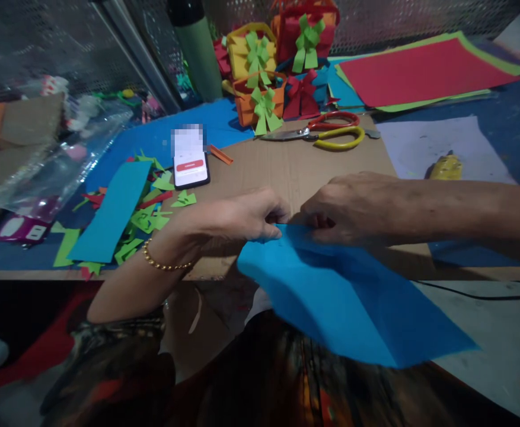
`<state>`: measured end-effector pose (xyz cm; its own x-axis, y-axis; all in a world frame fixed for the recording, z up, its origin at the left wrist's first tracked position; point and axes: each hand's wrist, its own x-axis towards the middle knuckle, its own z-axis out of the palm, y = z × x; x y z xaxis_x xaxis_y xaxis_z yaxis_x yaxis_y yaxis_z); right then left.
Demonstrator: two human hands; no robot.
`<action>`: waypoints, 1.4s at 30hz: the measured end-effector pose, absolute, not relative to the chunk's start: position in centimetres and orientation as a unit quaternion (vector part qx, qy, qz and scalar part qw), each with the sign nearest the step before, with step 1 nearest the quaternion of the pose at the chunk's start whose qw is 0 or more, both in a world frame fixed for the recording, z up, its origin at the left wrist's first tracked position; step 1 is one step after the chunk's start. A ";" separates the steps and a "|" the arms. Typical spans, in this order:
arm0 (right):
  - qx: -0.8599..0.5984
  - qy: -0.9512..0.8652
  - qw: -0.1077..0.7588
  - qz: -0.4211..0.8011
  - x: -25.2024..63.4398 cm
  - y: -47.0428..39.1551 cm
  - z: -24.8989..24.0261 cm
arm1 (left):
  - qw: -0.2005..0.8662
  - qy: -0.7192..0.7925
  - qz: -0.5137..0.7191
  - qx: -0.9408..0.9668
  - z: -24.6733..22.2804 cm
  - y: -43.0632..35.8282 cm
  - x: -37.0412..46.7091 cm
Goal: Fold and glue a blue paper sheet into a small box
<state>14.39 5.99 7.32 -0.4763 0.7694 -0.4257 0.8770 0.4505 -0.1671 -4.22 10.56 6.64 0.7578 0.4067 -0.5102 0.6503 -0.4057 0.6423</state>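
Note:
A large sheet of blue paper (331, 296) hangs from both hands over the table's front edge and my lap. My left hand (253, 216), with a beaded gold bracelet (166, 261) at the wrist, pinches the sheet's far edge. Close beside it, my right hand (337, 207) is closed on the same edge, its fingertips partly hidden by the hand itself. Beyond the hands lie scissors (331, 131) with one red and one yellow handle, on a brown cardboard sheet (281, 166).
Small paper baskets (260, 101) with bows stand at the back, near a green bottle (200, 59). Red and green paper sheets (428, 71) lie back right. At left are a phone (191, 169), a blue paper strip (112, 213) and green paper scraps (148, 219).

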 end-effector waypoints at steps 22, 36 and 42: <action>0.451 0.877 0.060 -0.155 14.3 4.5 5.7 | 0.339 0.294 -0.163 0.879 7.5 9.5 -3.8; 0.377 0.925 0.024 -0.044 15.9 3.7 4.9 | 0.021 0.277 -0.197 0.940 8.4 7.6 -4.0; 0.420 0.905 0.074 0.002 14.6 3.1 4.8 | -0.001 0.279 -0.246 0.928 8.9 6.9 -3.1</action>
<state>14.56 3.12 4.77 -0.6365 0.7600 -0.1317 0.7594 0.6473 0.0656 -3.14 6.87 8.94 0.7236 0.5182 -0.4560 0.5175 -0.8444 -0.1386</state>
